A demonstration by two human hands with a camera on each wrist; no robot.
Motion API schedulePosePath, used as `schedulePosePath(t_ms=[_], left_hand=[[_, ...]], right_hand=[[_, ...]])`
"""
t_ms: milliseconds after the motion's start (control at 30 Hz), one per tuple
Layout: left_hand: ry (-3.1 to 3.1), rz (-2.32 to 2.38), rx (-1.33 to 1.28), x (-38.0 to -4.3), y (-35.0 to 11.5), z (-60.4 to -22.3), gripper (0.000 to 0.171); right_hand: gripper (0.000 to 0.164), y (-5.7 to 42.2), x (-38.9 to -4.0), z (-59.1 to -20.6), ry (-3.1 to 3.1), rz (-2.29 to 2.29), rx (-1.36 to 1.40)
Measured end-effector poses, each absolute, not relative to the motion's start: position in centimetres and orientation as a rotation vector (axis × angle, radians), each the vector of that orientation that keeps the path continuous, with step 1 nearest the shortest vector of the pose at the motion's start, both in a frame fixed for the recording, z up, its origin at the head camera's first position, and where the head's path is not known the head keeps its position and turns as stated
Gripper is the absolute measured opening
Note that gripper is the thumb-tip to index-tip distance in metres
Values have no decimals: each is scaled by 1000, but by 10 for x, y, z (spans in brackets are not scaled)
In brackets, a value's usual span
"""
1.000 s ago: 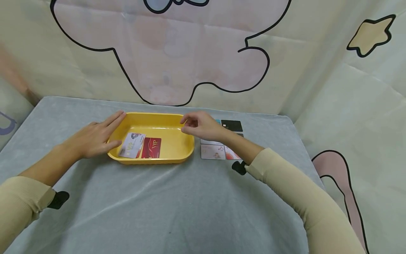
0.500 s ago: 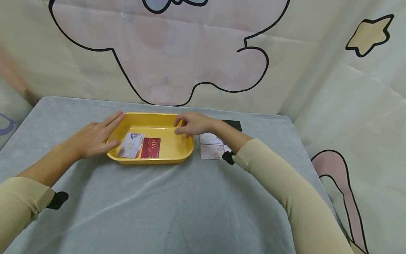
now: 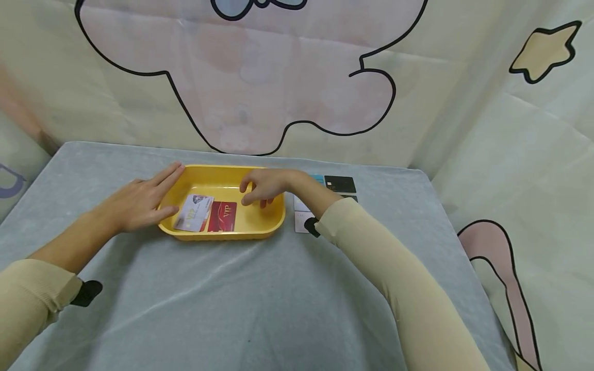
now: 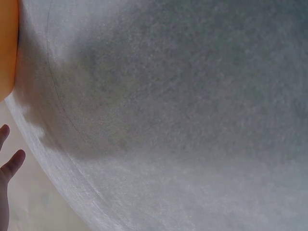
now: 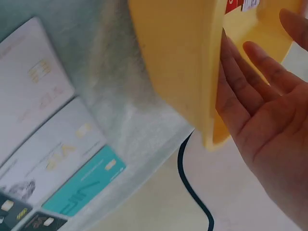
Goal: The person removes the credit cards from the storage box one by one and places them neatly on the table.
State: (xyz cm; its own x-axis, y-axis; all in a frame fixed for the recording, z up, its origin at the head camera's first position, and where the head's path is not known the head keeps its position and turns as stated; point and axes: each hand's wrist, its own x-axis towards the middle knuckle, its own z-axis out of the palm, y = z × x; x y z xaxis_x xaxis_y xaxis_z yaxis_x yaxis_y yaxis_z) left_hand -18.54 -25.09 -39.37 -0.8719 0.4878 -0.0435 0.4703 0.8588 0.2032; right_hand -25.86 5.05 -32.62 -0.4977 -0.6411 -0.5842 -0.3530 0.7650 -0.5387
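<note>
At the left of the head view, a beige sleeve (image 3: 28,299) with a black piece (image 3: 87,293) at its cuff leads to the left hand (image 3: 134,202). Its fingers are straight, the thumb spread apart from them, and they rest along the left rim of a yellow tray (image 3: 255,231), gripping nothing. The tray sits left of centre on a table (image 3: 223,304) covered in grey-blue cloth.

Inside the tray, at its left end, a white card (image 3: 194,211) with VIP lettering lies tilted, and just right of it lies a red card (image 3: 224,216), also marked VIP.

Next comes the right hand (image 3: 266,184), reaching in over the tray's right half. Its fingers are loosely bent with a gap between thumb and forefinger; the right wrist view shows them inside the rim with nothing held, though whether they touch the wall is hard to tell.

Right of the tray, flat on the table and partly hidden by the forearm, more cards lie close together: a pale card (image 5: 33,86), a white VIP card (image 5: 57,149), a teal card (image 5: 84,180) and a black card (image 3: 340,183). Upper right, a yellow star (image 3: 545,51) marks the backdrop (image 3: 464,93).
</note>
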Motion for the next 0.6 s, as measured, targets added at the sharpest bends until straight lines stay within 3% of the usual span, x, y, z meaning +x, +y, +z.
schedulePosePath(t_ms=[233,600], left_hand=[[2944,294,761,-184,-251,-394,86],[2931,311,764,-185,-251,-394,86]], right_hand=[[45,28,-259,-335,2186,-441,-802],[52,9,-256,-337,2150,-382,-806]])
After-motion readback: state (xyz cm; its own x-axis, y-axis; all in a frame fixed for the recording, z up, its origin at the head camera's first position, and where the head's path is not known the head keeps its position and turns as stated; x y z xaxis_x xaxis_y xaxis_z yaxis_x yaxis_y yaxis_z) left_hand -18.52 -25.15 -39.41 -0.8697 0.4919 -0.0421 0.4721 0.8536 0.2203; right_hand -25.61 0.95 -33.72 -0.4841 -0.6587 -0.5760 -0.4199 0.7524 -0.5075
